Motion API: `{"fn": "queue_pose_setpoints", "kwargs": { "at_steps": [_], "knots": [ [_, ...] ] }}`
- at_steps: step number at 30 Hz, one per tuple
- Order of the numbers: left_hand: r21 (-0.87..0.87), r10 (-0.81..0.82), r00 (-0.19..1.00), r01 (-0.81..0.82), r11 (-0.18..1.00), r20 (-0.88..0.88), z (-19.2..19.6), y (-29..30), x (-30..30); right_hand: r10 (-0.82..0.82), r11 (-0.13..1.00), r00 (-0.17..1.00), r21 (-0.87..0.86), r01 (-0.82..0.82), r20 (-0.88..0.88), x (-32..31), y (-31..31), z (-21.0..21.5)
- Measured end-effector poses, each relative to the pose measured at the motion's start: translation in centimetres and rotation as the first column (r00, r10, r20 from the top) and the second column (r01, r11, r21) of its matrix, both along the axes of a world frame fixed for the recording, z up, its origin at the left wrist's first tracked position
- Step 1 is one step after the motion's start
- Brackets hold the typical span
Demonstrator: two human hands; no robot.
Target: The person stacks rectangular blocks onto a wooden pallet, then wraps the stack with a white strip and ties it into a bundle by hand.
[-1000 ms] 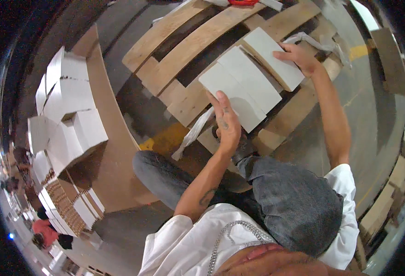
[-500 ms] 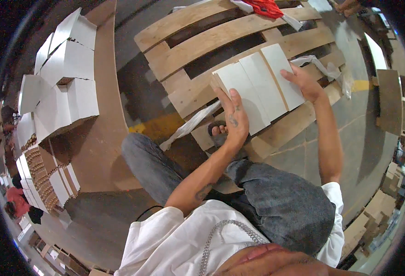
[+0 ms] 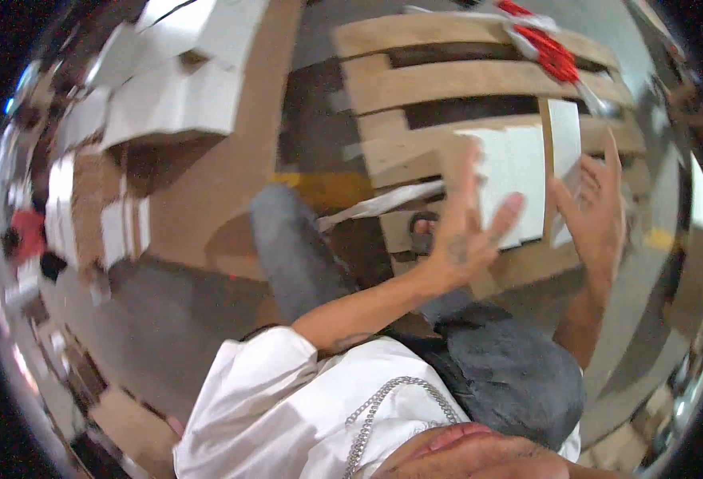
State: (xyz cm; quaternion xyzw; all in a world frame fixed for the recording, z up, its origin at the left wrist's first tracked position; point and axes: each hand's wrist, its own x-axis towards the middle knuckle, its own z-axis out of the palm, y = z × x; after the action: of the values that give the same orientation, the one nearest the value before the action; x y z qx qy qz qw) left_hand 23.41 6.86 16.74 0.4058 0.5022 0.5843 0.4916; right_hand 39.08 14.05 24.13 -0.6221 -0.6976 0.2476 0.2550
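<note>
A stack of flat white cardboard pieces (image 3: 520, 182) with brown edges lies on a wooden pallet (image 3: 439, 84) in front of me. At the stack's left side my left hand (image 3: 465, 227) is open, with its thumb and fingers spread. On the other side my right hand (image 3: 597, 209) is also open, fingers apart, beside the rightmost white piece (image 3: 565, 140). Neither hand grips anything. Motion blurs both, so whether their fingers touch the cardboard is unclear.
Stacked white cardboard (image 3: 177, 100) stands on a brown cardboard sheet (image 3: 259, 120) to my left. A red and white cloth-like bundle (image 3: 549, 54) rests on the pallet's far right. White plastic wrap (image 3: 395, 199) trails off its left edge. A person in red (image 3: 27, 233) is at far left.
Both hands have loosened from the sides of the stack, and their fingers have spread. My view has turned, so the pallet and the left stacks appear shifted right.
</note>
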Motion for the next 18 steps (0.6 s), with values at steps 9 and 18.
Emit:
{"fn": "queue_pose_setpoints", "kwargs": {
  "at_steps": [9,18],
  "knots": [
    [-0.41,0.389,0.827,-0.216,0.886,0.405,-1.5,-1.0,-18.7,-0.015,0.999,0.976,-0.034,0.008,-0.215,3.8,-1.7,0.9],
    [-0.524,0.749,0.658,-0.609,0.595,0.085,-21.3,-4.8,-49.4,-0.168,0.982,0.923,-0.138,0.127,-0.346,9.3,-5.4,-2.3]
  ]
}}
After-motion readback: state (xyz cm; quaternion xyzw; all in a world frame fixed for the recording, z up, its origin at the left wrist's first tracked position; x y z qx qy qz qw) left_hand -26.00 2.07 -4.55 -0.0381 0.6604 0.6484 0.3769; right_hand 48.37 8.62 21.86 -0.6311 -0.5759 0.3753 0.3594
